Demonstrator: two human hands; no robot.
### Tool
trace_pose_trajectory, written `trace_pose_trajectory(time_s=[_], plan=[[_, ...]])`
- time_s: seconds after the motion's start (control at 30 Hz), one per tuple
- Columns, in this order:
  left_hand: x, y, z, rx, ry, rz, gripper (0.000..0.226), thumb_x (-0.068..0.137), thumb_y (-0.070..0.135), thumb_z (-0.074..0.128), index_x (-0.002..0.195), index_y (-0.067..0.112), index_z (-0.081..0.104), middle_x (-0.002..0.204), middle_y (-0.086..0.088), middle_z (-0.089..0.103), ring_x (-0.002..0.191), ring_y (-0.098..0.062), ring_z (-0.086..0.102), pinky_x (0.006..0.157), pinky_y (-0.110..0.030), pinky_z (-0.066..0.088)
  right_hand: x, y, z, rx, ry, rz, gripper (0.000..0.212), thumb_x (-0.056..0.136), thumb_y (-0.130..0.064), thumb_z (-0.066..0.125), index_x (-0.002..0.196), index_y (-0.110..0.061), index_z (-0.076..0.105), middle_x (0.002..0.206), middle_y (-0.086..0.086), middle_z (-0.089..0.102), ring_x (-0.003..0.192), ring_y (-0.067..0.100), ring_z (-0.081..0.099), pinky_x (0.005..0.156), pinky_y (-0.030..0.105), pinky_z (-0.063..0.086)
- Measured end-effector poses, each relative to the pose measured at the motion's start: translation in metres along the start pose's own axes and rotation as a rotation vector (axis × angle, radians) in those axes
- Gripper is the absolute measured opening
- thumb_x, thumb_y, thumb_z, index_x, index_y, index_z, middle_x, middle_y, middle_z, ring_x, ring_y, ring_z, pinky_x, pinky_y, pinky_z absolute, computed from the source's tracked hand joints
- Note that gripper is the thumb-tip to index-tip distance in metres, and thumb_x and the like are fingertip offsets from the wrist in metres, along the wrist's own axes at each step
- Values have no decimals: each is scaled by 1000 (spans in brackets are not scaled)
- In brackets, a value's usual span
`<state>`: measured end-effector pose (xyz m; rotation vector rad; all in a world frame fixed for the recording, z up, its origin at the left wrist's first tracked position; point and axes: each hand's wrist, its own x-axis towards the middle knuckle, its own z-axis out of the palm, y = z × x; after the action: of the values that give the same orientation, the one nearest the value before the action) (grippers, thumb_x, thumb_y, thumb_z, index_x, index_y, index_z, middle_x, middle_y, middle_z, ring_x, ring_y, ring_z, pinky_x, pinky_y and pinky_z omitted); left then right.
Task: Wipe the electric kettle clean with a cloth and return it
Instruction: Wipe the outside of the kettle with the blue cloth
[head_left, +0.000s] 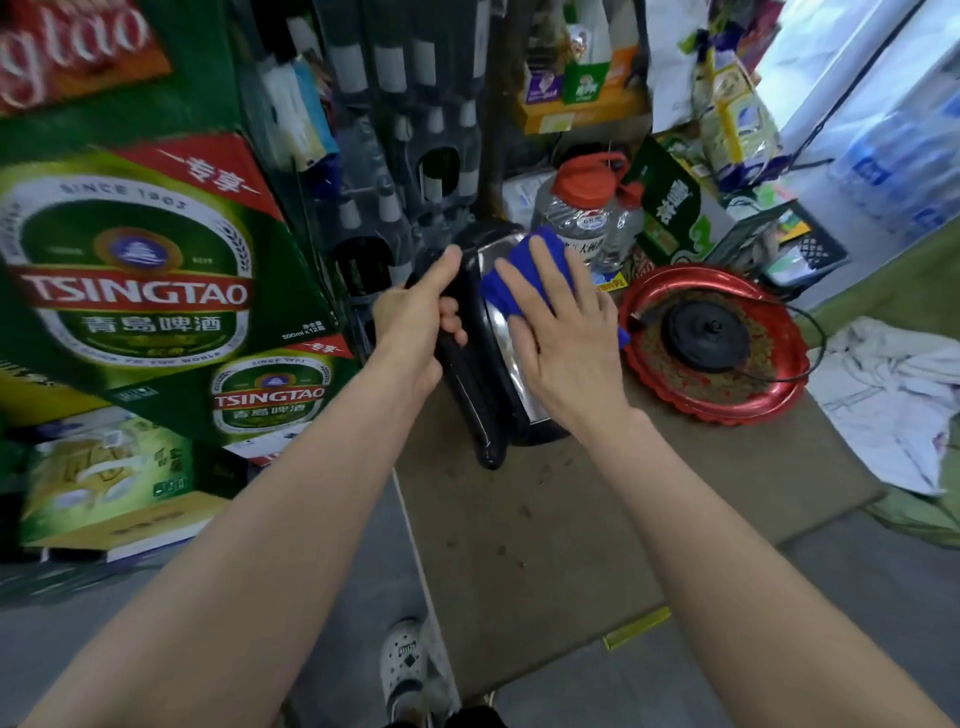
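Note:
A black and steel electric kettle (501, 384) is tipped towards me over a brown table (571, 519). My left hand (421, 317) grips its black handle, thumb along the top. A blue cloth (524, 275) lies against the steel side, pressed there by my right hand (563, 332) with fingers spread flat. The kettle's round black base (709, 338) sits on a red tray (727, 400) to the right, its cord trailing off the tray.
Green beer cartons (156, 291) are stacked at the left. Clear jugs with red caps (582, 208) and boxes crowd the back of the table. A white rag (904, 405) lies at the right edge. My shoe (402, 662) shows on the grey floor below.

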<state>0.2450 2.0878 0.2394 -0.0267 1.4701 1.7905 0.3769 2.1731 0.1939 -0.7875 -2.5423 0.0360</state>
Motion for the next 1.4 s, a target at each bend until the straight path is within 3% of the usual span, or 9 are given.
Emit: trace_pose_trajectory(time_s=[0.17,0.3,0.4,0.63,0.77,0.9,1.17,1.23,1.4], plan=[[-17,22,4,-100,-2,-77,26,78,36,77,74,18,59,45,7,38,35,-6,33,38,-20,34,-43,2,-41,-178,-12,-339,44,103,-42,50,145,-33,55,160,2,44,146,40,41,107,59,39],[-42,27,14,-80,-98,-89,25,79,39,75,75,20,60,45,7,36,34,-7,31,38,-19,32,3,0,-71,-61,9,-116,49,106,-53,31,144,-36,56,160,-1,44,146,33,42,100,54,46],[-59,39,23,-51,-133,-57,25,79,41,74,78,19,63,47,6,37,37,-8,30,38,-20,30,38,-1,-96,170,-80,136,53,104,-56,23,149,-41,47,165,-3,35,150,26,34,112,53,40],[-58,72,12,-160,-142,-44,31,77,45,74,83,20,57,49,6,37,36,-7,32,36,-19,31,-27,-19,-112,-225,28,-369,44,108,-48,34,145,-38,54,162,2,41,149,41,35,110,59,34],[-69,76,12,-118,-199,-53,26,79,43,73,85,20,61,48,7,38,36,-7,31,38,-20,32,10,-25,-123,-97,79,-131,44,106,-52,34,146,-42,52,162,-1,41,148,34,38,101,54,45],[-81,79,12,-40,-239,-24,25,78,42,75,87,20,67,49,6,40,38,-7,32,38,-20,31,44,-35,-136,200,63,214,48,106,-51,28,151,-43,42,166,-4,32,153,26,30,118,53,34],[-76,75,22,-192,-94,33,27,77,43,74,83,20,59,46,7,40,38,-8,34,38,-21,32,-33,-13,-116,-141,64,-352,42,107,-42,39,147,-37,53,162,0,41,150,38,36,115,59,32],[-83,67,31,-215,-78,32,27,78,42,74,85,20,60,47,7,40,39,-8,34,38,-21,33,-13,2,-126,-64,109,-278,43,107,-42,39,147,-35,53,161,1,42,149,35,37,113,52,35],[-101,50,59,-264,-49,60,23,79,40,74,80,21,61,47,7,38,38,-8,31,37,-20,30,39,42,-157,554,2,358,51,110,-42,25,154,-25,43,159,-1,46,146,20,41,119,37,34]])
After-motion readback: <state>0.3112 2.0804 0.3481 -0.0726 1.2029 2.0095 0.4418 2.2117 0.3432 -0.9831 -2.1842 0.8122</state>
